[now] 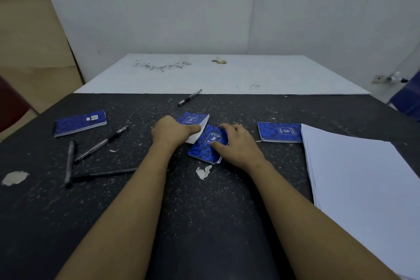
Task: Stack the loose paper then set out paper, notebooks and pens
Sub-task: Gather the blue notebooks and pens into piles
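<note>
Both of the person's bare arms reach out over the dark, speckled tabletop (227,223) and meet at two small blue notebooks in the middle of it. The left hand (172,130) is curled, its thumb laid on the white pages of the rear notebook (193,119), which has its cover lifted a little and its pages fanned out; the fingers are tucked out of sight, so it looks like a pinch on that lower edge. The right hand (238,145) grips the front notebook (205,146), fingers bent over its far right corner and thumb pressed on the cover. This book lies at a slant, overlapping the rear one's pages. A third notebook (280,132) lies flat to the right, pushed up against the far corner of the paper stack (363,177); I cannot tell whether it is tucked under. The stack is squared up and runs along the right edge of the tabletop towards the person. A fourth notebook (79,121) lies well off to the left, closed. Near it are three pens: a slanting pen (102,143), a lengthwise pen (69,162) pointing away from the person, and a crosswise pen (104,174) whose end meets the lengthwise one. A far pen (189,97) lies alone beyond the hands, near the edge where a white board (227,75) begins. The tabletop's surface is chipped pale in two spots.
</note>
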